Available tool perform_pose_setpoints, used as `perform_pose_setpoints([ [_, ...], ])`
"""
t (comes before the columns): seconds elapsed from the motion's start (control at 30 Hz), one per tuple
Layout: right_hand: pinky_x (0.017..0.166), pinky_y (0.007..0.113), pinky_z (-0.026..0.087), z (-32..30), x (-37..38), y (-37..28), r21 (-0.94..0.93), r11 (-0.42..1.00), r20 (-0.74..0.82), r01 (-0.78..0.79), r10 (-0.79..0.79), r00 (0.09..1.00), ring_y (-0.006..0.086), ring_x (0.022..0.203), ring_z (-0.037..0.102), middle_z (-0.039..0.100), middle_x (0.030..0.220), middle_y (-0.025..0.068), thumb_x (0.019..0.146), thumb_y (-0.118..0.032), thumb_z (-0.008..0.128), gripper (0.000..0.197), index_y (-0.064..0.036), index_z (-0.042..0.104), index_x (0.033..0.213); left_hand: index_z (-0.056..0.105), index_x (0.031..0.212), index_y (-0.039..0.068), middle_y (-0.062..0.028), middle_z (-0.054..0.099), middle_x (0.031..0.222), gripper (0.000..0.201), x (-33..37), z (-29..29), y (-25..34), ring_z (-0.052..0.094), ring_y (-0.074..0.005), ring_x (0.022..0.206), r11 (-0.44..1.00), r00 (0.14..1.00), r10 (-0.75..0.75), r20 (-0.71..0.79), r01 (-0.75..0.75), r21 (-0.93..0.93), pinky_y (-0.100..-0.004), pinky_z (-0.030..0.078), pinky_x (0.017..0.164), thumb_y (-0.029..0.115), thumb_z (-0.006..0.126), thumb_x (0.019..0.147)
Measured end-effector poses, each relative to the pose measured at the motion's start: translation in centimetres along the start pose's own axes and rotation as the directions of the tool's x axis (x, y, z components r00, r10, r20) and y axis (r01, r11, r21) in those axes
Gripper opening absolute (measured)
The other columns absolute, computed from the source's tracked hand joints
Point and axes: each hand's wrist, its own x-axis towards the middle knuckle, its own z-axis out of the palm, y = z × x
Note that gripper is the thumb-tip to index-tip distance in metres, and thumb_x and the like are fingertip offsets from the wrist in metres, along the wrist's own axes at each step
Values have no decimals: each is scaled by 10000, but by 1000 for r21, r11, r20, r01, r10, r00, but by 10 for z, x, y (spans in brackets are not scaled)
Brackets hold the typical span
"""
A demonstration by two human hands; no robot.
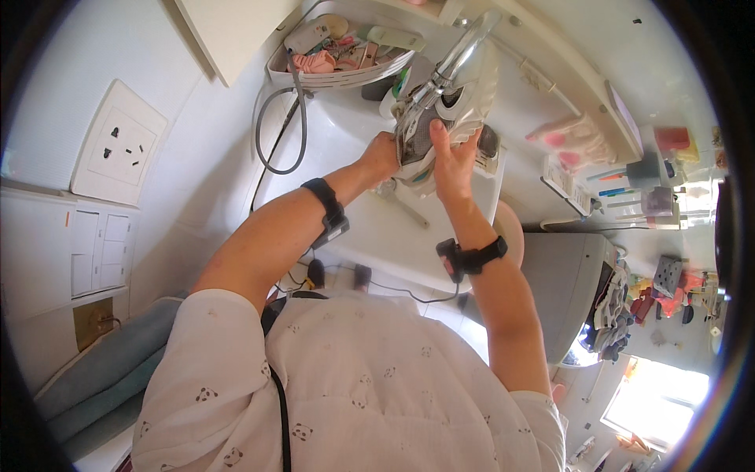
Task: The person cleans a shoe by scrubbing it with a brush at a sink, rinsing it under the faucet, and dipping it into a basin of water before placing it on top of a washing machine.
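Under the chrome faucet (465, 53), a grey mesh and white sneaker (418, 141) is held above the white sink (346, 236). My left hand (382, 155) is closed on its left side. My right hand (454, 161) grips its right side, the thumb pointing up along the mesh. The faucet's end hides part of the shoe, and I cannot make out any running water. Just right of my right hand, a dark grey and white piece (487, 144) shows at the sink's edge; its kind is unclear. A thin, pale-handled tool (405, 206) lies in the basin below the shoe.
A white basket (342, 79) of small toiletries stands at the sink's back left, with a grey hose (259, 130) looping below it. A wall socket (118, 145) is at left. To the right stands a grey washing machine (550, 287) with cloths on it.
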Motion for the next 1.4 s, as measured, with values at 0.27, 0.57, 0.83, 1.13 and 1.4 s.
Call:
perform_pose_setpoints([
  [0.27, 883, 334, 404, 1, 0, 9, -446, 895, -33, 0, -16, 999, 213, 1041, 484, 494, 1138, 165, 795, -181, 677, 675, 34, 275, 1292, 556, 1011, 32, -55, 576, 937, 211, 45, -14, -71, 523, -141, 886, 927, 877, 343, -337, -373, -28, -281, 409, 799, 127, 533, 824],
  [0.57, 932, 334, 369, -2, -6, 22, 85, 889, -15, -450, 452, 892, 220, 1131, 434, 456, 1244, 144, 852, -353, 594, 651, 5, 308, 1314, 499, 1129, 3, -53, 567, 1048, 362, -29, -28, -26, 515, -133, 981, 900, 928, 300, 221, -198, -389, -271, 371, 904, 30, 528, 768],
  [0.83, 955, 349, 368, 7, -9, 14, 228, 781, 256, -582, 528, 809, 226, 1136, 438, 464, 1236, 120, 865, -442, 545, 673, -9, 311, 1323, 549, 1059, -31, -22, 594, 896, 306, -55, -46, -10, 519, -86, 772, 944, 941, 254, 222, -291, 155, -238, 440, 678, 106, 616, 793],
  [1.13, 857, 334, 446, 15, -9, 6, 234, 680, 452, -695, 556, 697, 187, 1014, 524, 515, 1167, 98, 895, -460, 477, 621, 5, 368, 1292, 567, 774, -43, -2, 513, 669, 398, -66, -39, 0, 396, -65, 640, 940, 942, 261, -212, -198, 276, -241, 372, 571, 340, 545, 879],
  [1.4, 876, 326, 445, 8, -11, -4, 300, 639, 487, -708, 536, 690, 191, 1028, 530, 521, 1185, 105, 892, -431, 501, 616, 22, 383, 1291, 541, 722, -30, -5, 476, 625, 455, -69, -31, 3, 374, -84, 610, 940, 928, 279, -248, -211, 267, -258, 347, 556, 376, 475, 915],
])
